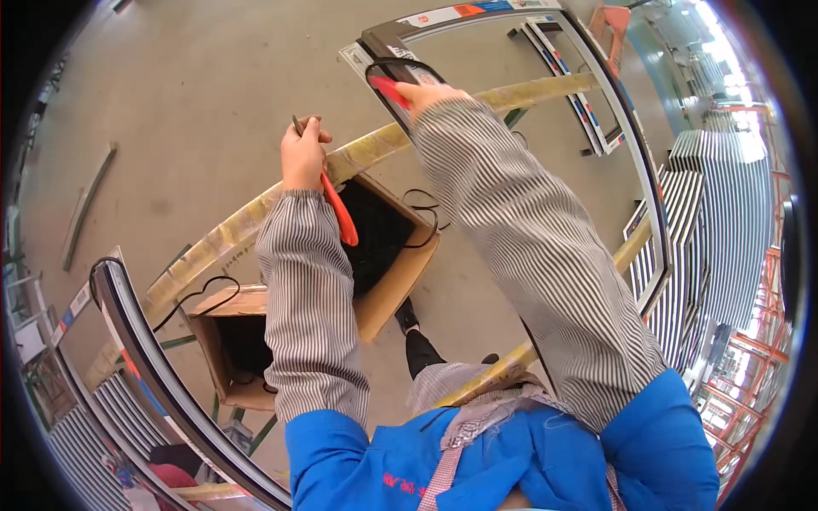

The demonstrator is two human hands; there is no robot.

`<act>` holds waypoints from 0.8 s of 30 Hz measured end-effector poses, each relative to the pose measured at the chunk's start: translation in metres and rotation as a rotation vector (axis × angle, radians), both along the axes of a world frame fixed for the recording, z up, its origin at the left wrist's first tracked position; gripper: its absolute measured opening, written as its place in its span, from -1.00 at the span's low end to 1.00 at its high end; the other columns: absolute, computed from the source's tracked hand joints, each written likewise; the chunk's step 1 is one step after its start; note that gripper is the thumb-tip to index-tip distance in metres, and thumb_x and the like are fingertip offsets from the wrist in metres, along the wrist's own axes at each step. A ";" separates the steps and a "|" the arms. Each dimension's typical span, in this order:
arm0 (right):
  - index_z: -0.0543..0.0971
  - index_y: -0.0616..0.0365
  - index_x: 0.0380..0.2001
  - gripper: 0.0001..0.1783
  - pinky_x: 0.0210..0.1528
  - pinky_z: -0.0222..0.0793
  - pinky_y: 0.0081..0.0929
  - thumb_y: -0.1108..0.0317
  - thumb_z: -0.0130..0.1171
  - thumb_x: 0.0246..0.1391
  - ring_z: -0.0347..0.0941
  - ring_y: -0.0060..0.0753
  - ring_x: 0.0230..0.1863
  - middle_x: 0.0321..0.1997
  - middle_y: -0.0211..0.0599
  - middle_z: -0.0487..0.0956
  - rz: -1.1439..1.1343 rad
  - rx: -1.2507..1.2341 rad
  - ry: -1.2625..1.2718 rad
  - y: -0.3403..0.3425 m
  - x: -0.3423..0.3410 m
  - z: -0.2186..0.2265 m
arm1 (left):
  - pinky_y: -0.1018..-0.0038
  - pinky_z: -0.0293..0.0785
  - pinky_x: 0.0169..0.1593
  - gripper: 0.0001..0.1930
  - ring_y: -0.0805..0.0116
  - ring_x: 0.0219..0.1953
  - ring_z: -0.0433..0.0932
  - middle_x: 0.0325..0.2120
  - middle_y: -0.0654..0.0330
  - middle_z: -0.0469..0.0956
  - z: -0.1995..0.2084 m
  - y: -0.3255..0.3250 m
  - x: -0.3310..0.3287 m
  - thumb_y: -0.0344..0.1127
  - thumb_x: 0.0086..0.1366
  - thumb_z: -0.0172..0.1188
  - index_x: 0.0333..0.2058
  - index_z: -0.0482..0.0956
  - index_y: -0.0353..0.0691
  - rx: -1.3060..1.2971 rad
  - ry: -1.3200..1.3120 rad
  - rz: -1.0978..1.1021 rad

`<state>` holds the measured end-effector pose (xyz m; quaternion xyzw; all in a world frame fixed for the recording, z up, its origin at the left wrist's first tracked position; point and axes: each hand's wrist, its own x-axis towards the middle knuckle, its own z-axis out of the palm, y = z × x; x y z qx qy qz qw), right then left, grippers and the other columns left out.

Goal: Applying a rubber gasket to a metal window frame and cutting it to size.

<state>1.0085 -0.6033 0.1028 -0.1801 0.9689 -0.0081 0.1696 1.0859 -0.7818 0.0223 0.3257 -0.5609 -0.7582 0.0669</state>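
Observation:
My left hand (303, 157) is closed round a red-handled tool (340, 211), whose long handle hangs down beside the wrist. A dark metal tip pokes out above the fingers; the tool's exact kind does not show. To the right, my right hand (429, 96) is closed on a red piece (391, 90) at the near left corner of a dark window frame (635, 128). Most of that piece is hidden by the fingers. A black rubber strip (400, 61) loops over the frame's corner, close to my right fingers.
Yellow-wrapped support bars (230, 234) run under the frame. Below them stand open cardboard boxes (390, 302) with black contents. Another frame (158, 375) with a black strip leans at the left. Stacked striped profiles (724, 213) lie at the right, and loose bars (89, 204) on the floor.

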 end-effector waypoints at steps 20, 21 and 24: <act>0.13 -0.50 0.09 -0.44 -0.12 0.32 -0.16 0.17 -0.08 -0.03 0.37 -0.03 -0.07 -0.09 -0.06 0.43 -0.629 0.665 -0.956 0.512 0.476 0.089 | 0.67 0.01 -0.77 -0.70 0.65 -0.80 0.06 -0.63 0.35 0.28 0.034 0.099 0.090 -0.14 0.31 -0.27 -0.25 0.36 -0.20 0.443 0.246 -0.134; 0.16 -0.43 0.10 -0.43 -0.10 0.30 -0.16 0.14 -0.05 -0.06 0.36 -0.02 -0.06 -0.08 -0.05 0.42 -0.765 0.647 -0.951 0.545 0.514 0.078 | 0.68 -0.01 -0.78 -0.70 0.65 -0.81 0.06 -0.64 0.36 0.28 0.046 0.134 0.112 -0.12 0.30 -0.25 -0.26 0.36 -0.20 0.422 0.183 -0.178; 0.18 -0.39 0.09 -0.44 -0.08 0.29 -0.17 0.13 -0.05 -0.06 0.36 -0.03 -0.06 -0.08 -0.04 0.42 -0.875 0.471 -0.928 0.613 0.607 0.050 | 0.69 0.01 -0.78 -0.74 0.64 -0.81 0.11 -0.67 0.37 0.29 0.072 0.242 0.182 -0.11 0.27 -0.15 -0.32 0.36 -0.19 0.418 -0.031 -0.316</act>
